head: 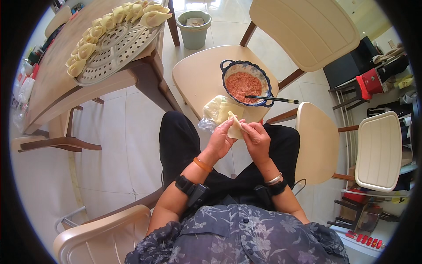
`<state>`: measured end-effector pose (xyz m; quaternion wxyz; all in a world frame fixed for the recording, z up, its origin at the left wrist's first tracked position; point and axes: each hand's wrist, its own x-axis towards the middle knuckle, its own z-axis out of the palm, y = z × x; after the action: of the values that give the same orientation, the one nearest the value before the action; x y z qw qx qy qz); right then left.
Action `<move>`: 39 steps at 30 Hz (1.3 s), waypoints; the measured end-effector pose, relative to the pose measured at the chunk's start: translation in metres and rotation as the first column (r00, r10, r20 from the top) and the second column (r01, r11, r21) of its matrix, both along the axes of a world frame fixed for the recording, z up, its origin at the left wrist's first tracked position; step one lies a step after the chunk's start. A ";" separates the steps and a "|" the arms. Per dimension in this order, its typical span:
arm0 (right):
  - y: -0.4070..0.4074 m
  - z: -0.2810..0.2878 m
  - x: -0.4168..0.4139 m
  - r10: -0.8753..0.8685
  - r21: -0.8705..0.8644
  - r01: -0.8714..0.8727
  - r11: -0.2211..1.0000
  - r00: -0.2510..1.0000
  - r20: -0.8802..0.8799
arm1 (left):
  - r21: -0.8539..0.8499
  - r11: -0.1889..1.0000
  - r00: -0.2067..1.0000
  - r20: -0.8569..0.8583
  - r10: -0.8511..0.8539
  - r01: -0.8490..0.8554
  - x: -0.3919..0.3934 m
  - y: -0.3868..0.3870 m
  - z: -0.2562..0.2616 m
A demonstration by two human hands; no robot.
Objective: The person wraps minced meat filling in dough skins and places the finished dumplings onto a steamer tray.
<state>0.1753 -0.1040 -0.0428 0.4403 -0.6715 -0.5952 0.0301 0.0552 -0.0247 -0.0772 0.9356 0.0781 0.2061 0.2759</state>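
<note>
Both hands meet over the near edge of a chair seat. My left hand (pixel 221 140) and my right hand (pixel 257 138) pinch a folded dough wrapper (pixel 235 127) between them. Just beyond lies a stack of flat wrappers (pixel 227 110) in a clear plastic bag (pixel 207 122). Behind it, a blue-rimmed bowl (pixel 266 79) with two handles holds ground meat filling (pixel 243 85); dark chopsticks (pixel 280 98) rest in the filling and stick out to the right. At upper left, folded dumplings (pixel 86 50) line the far side of a perforated metal tray (pixel 115 52).
The tray sits at the edge of a wooden table (pixel 59 56). A green waste bin (pixel 194 33) stands beyond the seat (pixel 197 72). More chairs are at right (pixel 316 142) and lower left (pixel 102 234). Stools and assorted household things line the right side.
</note>
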 end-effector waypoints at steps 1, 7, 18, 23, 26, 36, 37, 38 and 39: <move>0.000 0.001 0.000 0.001 0.003 -0.001 1.000 0.996 0.086 | 0.000 1.000 1.000 0.000 0.000 0.000 0.000 0.000 0.002; -0.001 0.007 -0.005 0.055 -0.048 -0.047 0.998 0.980 0.190 | 0.171 0.985 0.995 -0.103 0.007 0.011 0.000 -0.002 0.000; -0.006 0.002 0.015 -0.097 -0.485 -0.195 0.853 0.853 -0.513 | 0.189 0.981 0.999 -0.023 -0.049 0.053 -0.006 0.005 0.007; -0.007 -0.004 0.007 -0.124 -0.398 -0.363 0.842 0.588 -0.799 | 0.252 0.964 0.993 -0.098 -0.064 0.087 -0.003 0.002 0.010; -0.008 0.002 0.007 -0.177 -0.421 -0.402 0.813 0.518 -0.837 | 0.225 0.971 0.991 -0.127 -0.051 0.078 -0.002 0.003 0.009; -0.010 0.001 -0.001 -0.256 -0.416 -0.397 0.818 0.396 -0.882 | 0.073 0.997 0.993 -0.115 0.012 -0.004 -0.002 0.003 0.013; -0.010 0.000 -0.002 -0.255 -0.415 -0.397 0.819 0.396 -0.882 | 0.073 0.997 0.993 -0.115 0.012 -0.004 -0.002 0.003 0.011; -0.010 -0.002 -0.003 -0.247 -0.398 -0.373 0.838 0.391 -0.887 | 0.126 0.991 0.990 -0.138 -0.018 0.035 -0.002 0.003 0.008; -0.010 -0.002 -0.003 -0.238 -0.380 -0.349 0.856 0.386 -0.891 | 0.176 0.982 0.986 -0.163 -0.046 0.075 -0.002 0.002 0.007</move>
<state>0.1721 -0.1140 -0.0452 0.4970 -0.6094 -0.2418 0.5685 0.0533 -0.0223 -0.0705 0.9133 0.1908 0.2511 0.2578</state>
